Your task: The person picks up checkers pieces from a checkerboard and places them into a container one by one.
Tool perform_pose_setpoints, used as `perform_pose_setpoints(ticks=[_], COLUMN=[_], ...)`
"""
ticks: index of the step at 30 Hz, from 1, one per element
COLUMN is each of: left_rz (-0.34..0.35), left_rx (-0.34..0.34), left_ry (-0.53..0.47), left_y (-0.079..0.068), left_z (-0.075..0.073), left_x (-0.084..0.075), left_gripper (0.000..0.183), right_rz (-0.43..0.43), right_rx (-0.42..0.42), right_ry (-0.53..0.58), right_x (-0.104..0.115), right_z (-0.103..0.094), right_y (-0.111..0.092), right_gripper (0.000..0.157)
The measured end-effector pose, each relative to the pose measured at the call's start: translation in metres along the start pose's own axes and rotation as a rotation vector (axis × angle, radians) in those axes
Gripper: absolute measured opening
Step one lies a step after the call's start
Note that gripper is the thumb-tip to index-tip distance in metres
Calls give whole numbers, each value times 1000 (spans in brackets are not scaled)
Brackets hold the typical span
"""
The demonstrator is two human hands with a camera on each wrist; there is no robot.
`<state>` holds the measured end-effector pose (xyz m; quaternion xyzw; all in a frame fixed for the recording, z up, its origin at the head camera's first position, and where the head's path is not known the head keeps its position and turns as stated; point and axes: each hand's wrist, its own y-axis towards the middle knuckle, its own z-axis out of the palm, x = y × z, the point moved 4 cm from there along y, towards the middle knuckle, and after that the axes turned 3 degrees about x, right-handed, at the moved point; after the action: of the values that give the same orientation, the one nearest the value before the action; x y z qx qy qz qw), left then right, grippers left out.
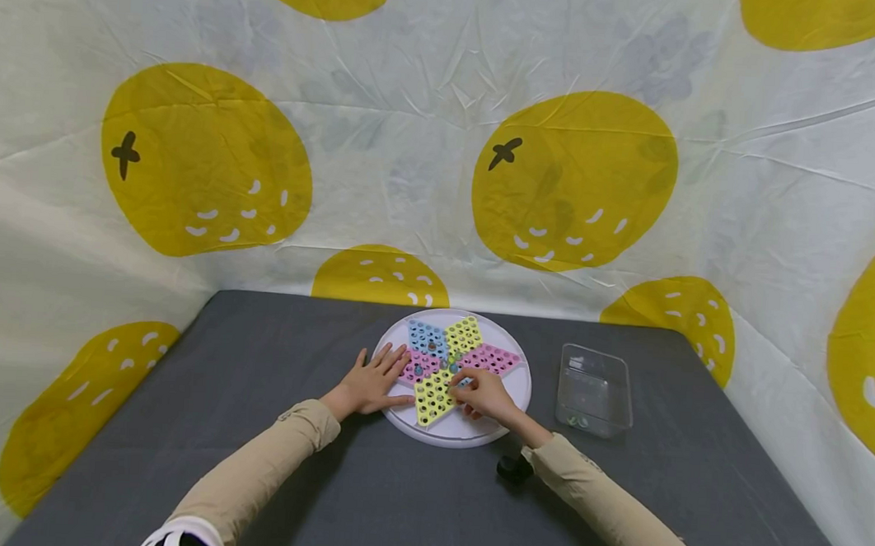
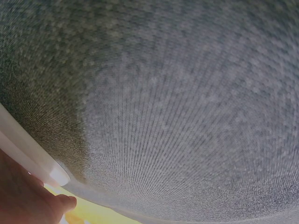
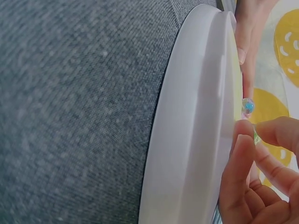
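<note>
A round white Chinese checkers board (image 1: 509,392) lies on the table, its star split into yellow, pink and blue sections. Several glass marbles (image 1: 454,365) sit in holes around the star's middle and on the left points. My left hand (image 1: 372,382) rests with spread fingers on the board's left side. Over the near right part of the star, my right hand (image 1: 485,393) pinches a greenish marble (image 3: 256,134) between thumb and forefinger, mostly hidden by the fingertips. Just beyond those fingertips, a clear marble with blue inside (image 3: 248,107) stands on the board in the right wrist view.
To the right of the board stands a clear plastic box (image 1: 596,388) with a few marbles (image 1: 576,421) in its near left corner. A small black object (image 1: 514,470) lies beside the right sleeve. Dark grey cloth (image 1: 411,502) covers the table, and a fruit-print curtain (image 1: 398,180) hangs behind.
</note>
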<state>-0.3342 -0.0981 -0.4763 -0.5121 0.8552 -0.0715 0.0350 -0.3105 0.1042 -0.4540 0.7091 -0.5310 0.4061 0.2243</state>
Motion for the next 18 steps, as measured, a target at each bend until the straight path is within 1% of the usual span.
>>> perform_pose_setpoints(ticks=[5, 9, 12, 14, 18], left_rz=[1, -1, 2, 1, 9], left_rx=[9, 1, -6, 1, 3], left_ry=[5, 4, 2, 11, 7], left_y=[3, 3, 4, 4, 3], left_z=[4, 6, 7, 6, 5], left_x=[2, 3, 3, 3, 3], left_gripper=[84, 85, 85, 85, 84], right_rz=[10, 11, 0, -6, -2], right_rx=[-2, 0, 3, 8, 18], right_ry=[11, 12, 13, 18, 33], right_x=[1, 1, 0, 0, -2], right_z=[-2, -2, -3, -3, -5], right_y=[-2, -3, -4, -4, -5], right_gripper=[17, 19, 19, 20, 20])
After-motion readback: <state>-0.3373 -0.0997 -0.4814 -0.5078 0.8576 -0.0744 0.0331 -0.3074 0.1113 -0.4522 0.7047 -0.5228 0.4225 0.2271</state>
